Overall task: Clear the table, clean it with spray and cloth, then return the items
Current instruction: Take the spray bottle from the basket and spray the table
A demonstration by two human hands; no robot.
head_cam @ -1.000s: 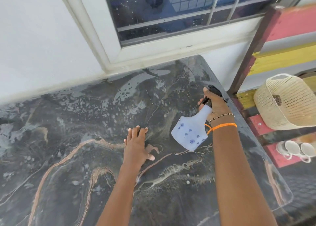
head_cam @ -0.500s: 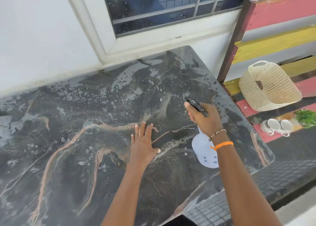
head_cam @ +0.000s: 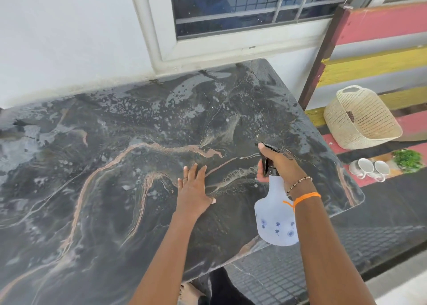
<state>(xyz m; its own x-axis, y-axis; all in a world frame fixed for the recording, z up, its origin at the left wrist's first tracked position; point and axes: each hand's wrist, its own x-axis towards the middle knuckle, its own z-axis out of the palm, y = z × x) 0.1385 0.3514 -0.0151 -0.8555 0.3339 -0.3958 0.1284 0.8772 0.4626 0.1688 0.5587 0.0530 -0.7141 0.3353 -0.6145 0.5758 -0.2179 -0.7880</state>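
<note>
The dark marble-patterned table (head_cam: 97,166) fills the view, wet with droplets and foamy patches toward the window side. My left hand (head_cam: 195,192) lies flat on its surface near the middle, fingers together, holding nothing. My right hand (head_cam: 280,163) grips the black trigger head of a white spray bottle (head_cam: 276,217) with blue flower prints. The bottle hangs upright over the table's near right part, nozzle pointing away toward the window. No cloth is in view.
A cream woven basket (head_cam: 360,120) lies tipped on the striped bench at the right. Two white cups (head_cam: 369,168) and a green plant (head_cam: 407,160) sit below it. White wall and barred window (head_cam: 242,9) back the table; its right edge drops to tiled floor.
My right hand has drawn the spray bottle back toward me and turned it upright. The view has shifted left and back. My left hand stays flat on the table.
</note>
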